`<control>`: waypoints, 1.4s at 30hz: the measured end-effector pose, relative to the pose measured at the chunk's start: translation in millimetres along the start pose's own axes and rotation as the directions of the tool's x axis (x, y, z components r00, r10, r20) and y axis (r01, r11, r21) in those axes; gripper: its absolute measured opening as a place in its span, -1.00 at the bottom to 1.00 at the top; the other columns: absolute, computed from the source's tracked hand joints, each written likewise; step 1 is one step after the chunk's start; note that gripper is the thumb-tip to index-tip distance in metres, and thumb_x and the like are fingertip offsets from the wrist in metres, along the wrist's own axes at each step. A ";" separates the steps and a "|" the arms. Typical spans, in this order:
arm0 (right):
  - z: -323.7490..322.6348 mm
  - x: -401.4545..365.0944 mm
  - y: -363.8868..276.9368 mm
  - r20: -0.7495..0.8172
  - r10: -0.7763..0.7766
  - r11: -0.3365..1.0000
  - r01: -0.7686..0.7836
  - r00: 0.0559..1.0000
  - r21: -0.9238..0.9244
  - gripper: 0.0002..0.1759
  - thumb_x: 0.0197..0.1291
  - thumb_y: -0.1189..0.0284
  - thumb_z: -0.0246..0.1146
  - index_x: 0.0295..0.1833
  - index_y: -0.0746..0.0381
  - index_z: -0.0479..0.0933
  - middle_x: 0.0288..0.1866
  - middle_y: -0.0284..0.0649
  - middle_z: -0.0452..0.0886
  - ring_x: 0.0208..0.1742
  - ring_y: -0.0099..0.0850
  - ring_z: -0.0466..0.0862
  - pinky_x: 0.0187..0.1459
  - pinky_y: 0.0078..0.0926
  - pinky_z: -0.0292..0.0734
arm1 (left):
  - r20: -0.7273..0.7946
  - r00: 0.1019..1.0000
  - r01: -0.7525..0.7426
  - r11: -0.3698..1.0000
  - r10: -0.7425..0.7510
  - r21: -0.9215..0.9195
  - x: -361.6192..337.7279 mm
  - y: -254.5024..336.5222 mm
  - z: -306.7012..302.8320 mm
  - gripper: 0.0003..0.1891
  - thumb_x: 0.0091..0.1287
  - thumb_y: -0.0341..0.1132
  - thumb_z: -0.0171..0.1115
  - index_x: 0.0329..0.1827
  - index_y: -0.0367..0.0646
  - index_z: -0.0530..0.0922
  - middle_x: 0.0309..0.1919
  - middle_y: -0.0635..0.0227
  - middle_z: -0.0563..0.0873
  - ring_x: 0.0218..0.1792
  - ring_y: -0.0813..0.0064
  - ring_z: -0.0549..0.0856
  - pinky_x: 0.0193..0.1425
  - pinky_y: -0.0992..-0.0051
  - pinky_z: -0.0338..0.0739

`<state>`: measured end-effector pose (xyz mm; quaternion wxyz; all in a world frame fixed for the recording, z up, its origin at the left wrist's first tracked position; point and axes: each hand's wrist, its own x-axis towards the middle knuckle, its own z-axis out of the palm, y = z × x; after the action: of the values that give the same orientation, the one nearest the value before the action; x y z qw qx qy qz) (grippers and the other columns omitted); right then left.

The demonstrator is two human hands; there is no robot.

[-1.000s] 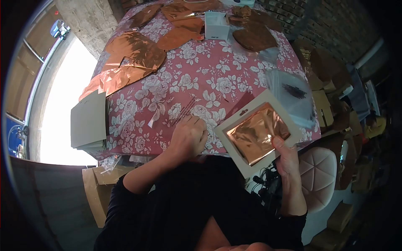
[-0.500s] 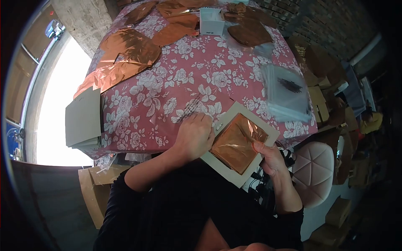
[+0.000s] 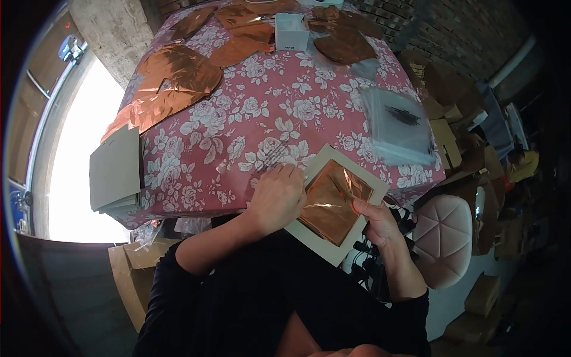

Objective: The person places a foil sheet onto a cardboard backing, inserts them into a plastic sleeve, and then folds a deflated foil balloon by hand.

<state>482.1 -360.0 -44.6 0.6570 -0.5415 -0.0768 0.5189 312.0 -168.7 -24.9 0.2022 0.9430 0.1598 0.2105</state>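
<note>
A grey-beige card [image 3: 326,254] with a folded copper-coloured foil piece [image 3: 331,205] on it is tilted at the table's front edge. My right hand [image 3: 377,222] grips the card's right side, its thumb pressing on the foil. At the card's left edge, my left hand [image 3: 279,196] is closed with its fingers curled; whatever it pinches is hidden. Just beyond my left hand, a group of thin dark strips [image 3: 273,152] lies on the flowered tablecloth [image 3: 238,119].
Stacked grey cards [image 3: 116,169] stand at the table's left corner. Copper foil [image 3: 178,77] spreads behind them. A white box [image 3: 291,33] is at the back, clear plastic bags [image 3: 399,128] at the right. A padded chair [image 3: 443,241] stands right of the table.
The view has shifted slightly. My right thumb has moved a little left across the foil, which now looks flatter. My left hand stays closed at the card's left edge.
</note>
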 end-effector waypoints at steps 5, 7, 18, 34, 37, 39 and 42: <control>0.9 -1.0 7.4 -0.004 -0.030 1.000 0.030 1.000 -0.003 -0.38 0.14 0.42 0.44 0.32 0.27 0.43 0.19 -0.24 0.61 0.19 -0.40 0.58 0.29 -0.35 0.42 | 0.043 0.998 -0.038 0.998 0.036 0.040 -7.7 -2.3 0.2 -0.88 0.12 -0.47 0.18 -0.31 -0.30 0.49 -0.38 0.10 0.61 -0.28 0.12 0.64 -0.15 0.21 0.53; 2.1 1.1 14.5 0.006 -0.040 0.999 0.040 0.999 0.012 -0.39 0.16 0.42 0.42 0.32 0.25 0.43 0.18 -0.26 0.61 0.18 -0.41 0.58 0.28 -0.35 0.43 | 0.036 0.997 -0.071 0.996 0.069 0.059 -9.9 -1.4 3.5 -0.88 0.12 -0.47 0.17 -0.30 -0.29 0.49 -0.39 0.11 0.61 -0.30 0.12 0.65 -0.16 0.21 0.53; 28.3 -0.6 32.1 0.040 -0.086 0.991 0.081 0.995 0.110 -0.46 0.22 0.44 0.38 0.31 0.20 0.45 0.18 -0.30 0.60 0.18 -0.42 0.58 0.26 -0.32 0.46 | 0.015 0.991 -0.136 0.982 0.135 0.131 -17.9 -13.9 -1.6 -0.89 0.17 -0.46 0.22 -0.31 -0.26 0.48 -0.39 0.11 0.61 -0.30 0.12 0.64 -0.15 0.23 0.52; 58.4 -1.3 67.2 -0.046 -0.198 0.960 0.204 0.979 0.192 -0.59 0.34 0.49 0.26 0.27 0.27 0.43 0.06 -0.27 0.63 0.04 -0.46 0.62 0.16 -0.42 0.53 | 0.011 0.973 -0.228 0.945 0.232 0.234 -45.8 -18.9 -28.5 -0.86 0.08 -0.53 0.18 -0.29 -0.28 0.49 -0.41 0.16 0.56 -0.34 0.19 0.57 -0.19 0.28 0.45; 64.1 -4.7 69.8 -0.046 -0.228 0.949 0.233 0.972 0.213 -0.60 0.35 0.49 0.25 0.27 0.26 0.42 0.04 -0.27 0.62 0.02 -0.47 0.63 0.15 -0.43 0.53 | -0.005 0.978 -0.200 0.955 0.206 0.219 -51.8 -22.8 -32.2 -0.86 0.07 -0.53 0.17 -0.29 -0.29 0.49 -0.41 0.16 0.55 -0.33 0.18 0.57 -0.18 0.28 0.45; 58.0 -5.6 71.6 -0.032 -0.208 0.956 0.211 0.978 0.203 -0.56 0.34 0.49 0.26 0.31 0.23 0.40 0.13 -0.27 0.59 0.10 -0.44 0.61 0.21 -0.38 0.51 | -0.010 0.985 -0.168 0.963 0.174 0.212 -58.4 -25.2 -34.5 -0.86 0.07 -0.53 0.17 -0.29 -0.30 0.49 -0.41 0.15 0.54 -0.33 0.18 0.57 -0.17 0.27 0.45; 61.3 -7.2 74.3 -0.019 -0.188 0.961 0.188 0.982 0.205 -0.51 0.33 0.49 0.26 0.34 0.19 0.37 0.21 -0.29 0.56 0.19 -0.43 0.58 0.28 -0.33 0.48 | 0.013 0.987 -0.159 0.958 0.160 0.238 -67.7 -24.9 -38.6 -0.90 0.13 -0.46 0.11 -0.30 -0.25 0.47 -0.38 0.18 0.54 -0.26 0.22 0.57 -0.11 0.30 0.46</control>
<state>393.7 -336.0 -75.5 0.7558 -0.4608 -0.0739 0.4593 230.5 -161.2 -26.5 0.0695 0.9696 0.1081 0.2082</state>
